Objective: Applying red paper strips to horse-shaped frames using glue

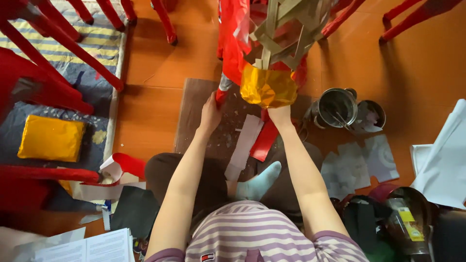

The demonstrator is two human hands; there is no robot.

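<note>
A tall paper craft frame of grey card strips (286,24) stands before me on a brown board (191,111), partly covered in red paper (233,43). A shiny gold foil piece (268,87) wraps its lower end. My left hand (209,114) grips the frame's lower left edge where the red paper ends. My right hand (280,115) presses up under the gold foil. Loose white (245,145) and red (264,140) paper strips lie on the board below my hands.
Red chair legs (63,46) stand at the left over a striped mat. A yellow packet (51,138) lies there. Two metal pots (340,106) sit at the right, with grey paper pieces (359,165) and white sheets (444,165). My socked foot (259,182) rests below.
</note>
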